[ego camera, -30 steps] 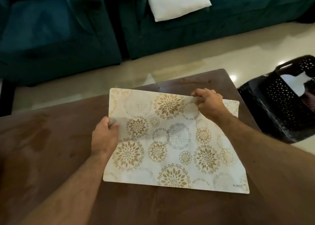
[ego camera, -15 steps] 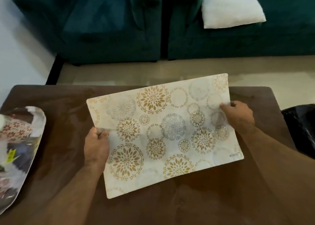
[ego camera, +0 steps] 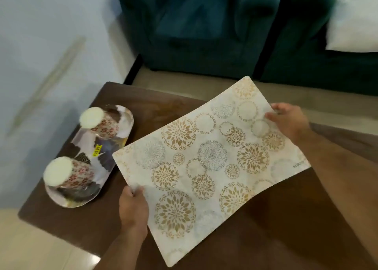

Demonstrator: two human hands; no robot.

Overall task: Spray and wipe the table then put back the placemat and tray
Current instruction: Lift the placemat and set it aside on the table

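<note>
A dark brown worktop (ego camera: 266,228) fills the lower frame below a teal sofa (ego camera: 204,34). The left hand (ego camera: 134,206) pinches the placemat (ego camera: 208,159) at its lower-left edge and the right hand (ego camera: 288,122) pinches its upper-right edge, holding it over the middle. At left, the tray (ego camera: 114,147) carries two upturned cups (ego camera: 102,124).

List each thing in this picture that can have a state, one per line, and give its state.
Placemat: held above the table, tilted, slightly bent.
Left hand: pinches the placemat's near edge.
Right hand: pinches the placemat's far edge.
Tray: on the table's left end, carrying two cups.
Cups: upside down.
Table: bare under the placemat.
</note>
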